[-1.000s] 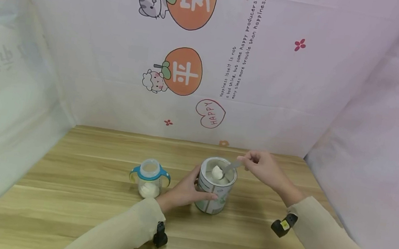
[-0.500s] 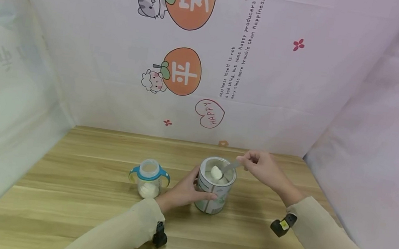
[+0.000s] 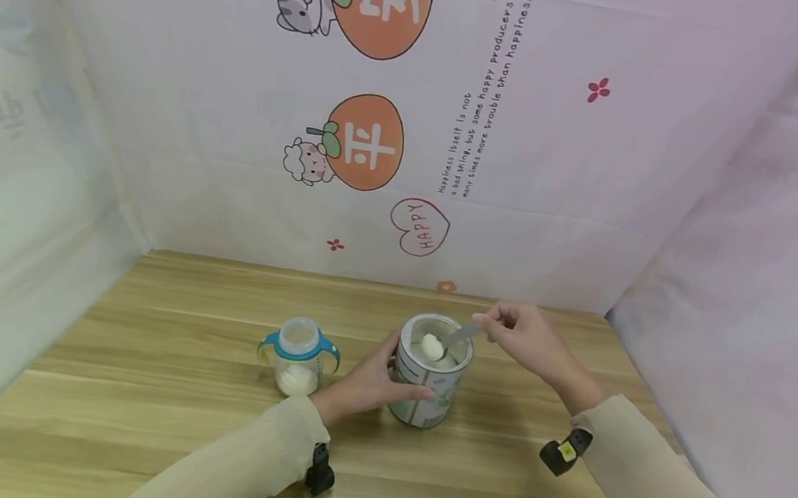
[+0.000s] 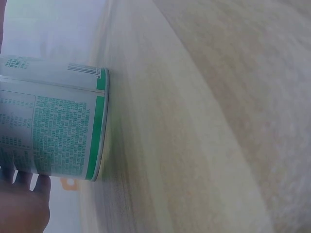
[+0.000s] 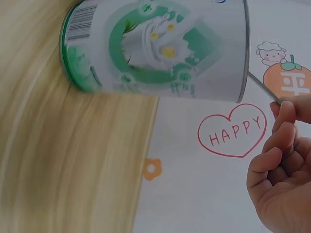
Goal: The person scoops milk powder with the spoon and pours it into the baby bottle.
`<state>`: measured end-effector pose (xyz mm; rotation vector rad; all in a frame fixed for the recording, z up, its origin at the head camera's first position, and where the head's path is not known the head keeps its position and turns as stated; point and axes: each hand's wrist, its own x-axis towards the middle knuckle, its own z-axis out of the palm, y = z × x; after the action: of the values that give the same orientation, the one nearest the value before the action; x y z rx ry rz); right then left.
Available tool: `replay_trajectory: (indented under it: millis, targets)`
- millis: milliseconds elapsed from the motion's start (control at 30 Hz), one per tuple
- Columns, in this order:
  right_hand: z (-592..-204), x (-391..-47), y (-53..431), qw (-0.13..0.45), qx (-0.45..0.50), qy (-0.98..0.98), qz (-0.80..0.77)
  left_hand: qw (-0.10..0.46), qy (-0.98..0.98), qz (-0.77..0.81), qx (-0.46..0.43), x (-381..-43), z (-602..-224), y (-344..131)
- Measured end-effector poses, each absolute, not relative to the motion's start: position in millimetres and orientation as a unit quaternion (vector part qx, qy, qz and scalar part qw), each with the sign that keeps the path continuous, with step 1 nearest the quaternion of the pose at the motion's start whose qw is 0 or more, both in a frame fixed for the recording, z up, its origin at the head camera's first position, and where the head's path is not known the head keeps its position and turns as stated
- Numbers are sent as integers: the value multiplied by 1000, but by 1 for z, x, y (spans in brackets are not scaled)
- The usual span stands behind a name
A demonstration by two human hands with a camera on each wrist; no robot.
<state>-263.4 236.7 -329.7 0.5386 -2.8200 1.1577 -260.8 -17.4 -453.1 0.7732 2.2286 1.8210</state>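
Wood-grain table (image 3: 120, 414), can (image 3: 443, 385) standing on it. We see left hand (image 3: 368, 381) wrapped round the can's left side, right hand (image 3: 526, 335) pinching spoon (image 3: 463, 333), white powder (image 3: 433, 348) inside the can's rim; two-handled bottle (image 3: 296, 372) left of the can.

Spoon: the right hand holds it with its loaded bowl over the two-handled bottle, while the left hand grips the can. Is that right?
Not quite: in the head view, the spoon has its loaded bowl at the open mouth of the can, not over the two-handled bottle. The rest stands: right hand holding the spoon, left hand gripping the can.
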Motion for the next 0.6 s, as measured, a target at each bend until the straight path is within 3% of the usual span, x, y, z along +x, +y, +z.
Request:
replay_trajectory:
  millis: [600]
  targets:
    - [-327, -270, 243, 11, 142, -902, 407, 80, 749, 607, 254, -259, -452, -18]
